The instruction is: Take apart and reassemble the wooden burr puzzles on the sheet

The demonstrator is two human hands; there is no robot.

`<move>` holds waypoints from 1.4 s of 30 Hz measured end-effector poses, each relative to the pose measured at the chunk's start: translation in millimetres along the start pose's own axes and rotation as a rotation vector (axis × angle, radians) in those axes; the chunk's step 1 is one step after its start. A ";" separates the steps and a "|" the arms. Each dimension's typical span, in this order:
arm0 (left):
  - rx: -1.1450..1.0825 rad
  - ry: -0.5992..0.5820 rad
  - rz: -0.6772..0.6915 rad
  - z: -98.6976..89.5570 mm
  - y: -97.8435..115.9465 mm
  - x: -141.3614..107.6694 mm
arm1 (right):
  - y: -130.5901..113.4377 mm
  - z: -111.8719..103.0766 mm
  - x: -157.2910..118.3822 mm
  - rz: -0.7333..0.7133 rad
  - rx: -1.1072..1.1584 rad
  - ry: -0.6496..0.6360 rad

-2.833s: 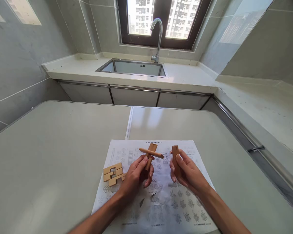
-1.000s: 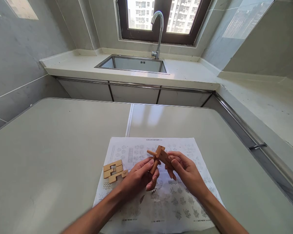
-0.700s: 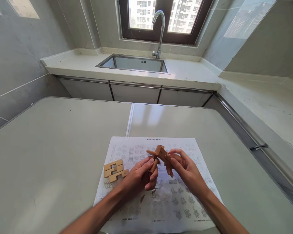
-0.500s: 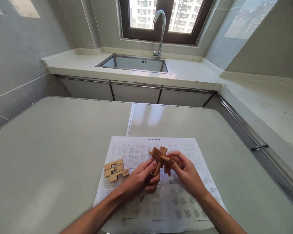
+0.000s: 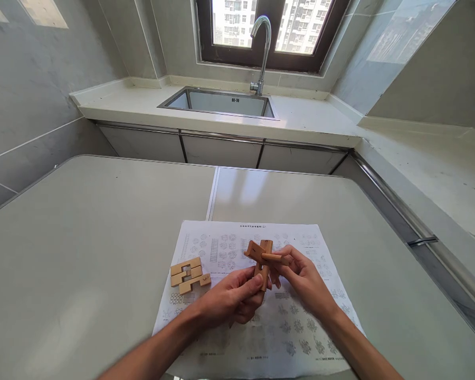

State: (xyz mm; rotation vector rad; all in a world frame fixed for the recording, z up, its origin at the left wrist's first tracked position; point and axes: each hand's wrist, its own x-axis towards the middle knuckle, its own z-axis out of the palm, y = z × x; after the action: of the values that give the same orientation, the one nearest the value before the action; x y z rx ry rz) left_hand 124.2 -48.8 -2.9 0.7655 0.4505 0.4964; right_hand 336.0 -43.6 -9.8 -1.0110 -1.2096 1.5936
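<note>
Above the printed sheet (image 5: 301, 343), both hands hold a small cross of brown interlocking wooden puzzle pieces (image 5: 256, 252). My left hand (image 5: 237, 295) is closed round the lower end of the upright piece, thumb on its front. My right hand (image 5: 298, 269) pinches the right end of a thin piece that sticks out sideways from the cross. Where the pieces join is partly covered by the fingers. Left of my left hand lies a group of lighter notched wooden blocks (image 5: 189, 274), side by side on the sheet; one carries a dark mark.
The sheet, covered in small line diagrams, lies on a pale table (image 5: 103, 237) with a seam down its middle. Beyond the table's far edge run a white counter (image 5: 119, 103), a steel sink (image 5: 221, 112) and a tall curved tap (image 5: 266, 50) below a window.
The wooden cross has been turned so its long piece stands more upright and the thin piece lies more level. My left hand has shifted slightly right and its grip has closed further.
</note>
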 end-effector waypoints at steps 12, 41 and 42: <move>0.021 0.094 0.039 2.2 -1.7 4.3 | 7.1 -7.4 4.3 0.069 0.088 -0.151; 0.012 0.211 0.075 -0.3 -0.1 7.7 | 8.0 -42.2 18.1 0.067 0.709 0.349; 0.013 0.211 0.074 -0.3 -0.2 7.6 | 8.6 -44.1 18.6 0.061 0.722 0.354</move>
State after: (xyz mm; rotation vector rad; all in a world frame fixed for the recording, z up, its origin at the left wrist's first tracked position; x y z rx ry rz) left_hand 130.1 -44.4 -4.8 0.7474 0.6237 0.6477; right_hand 370.8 -15.4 -28.7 -0.7980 -0.3119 1.6241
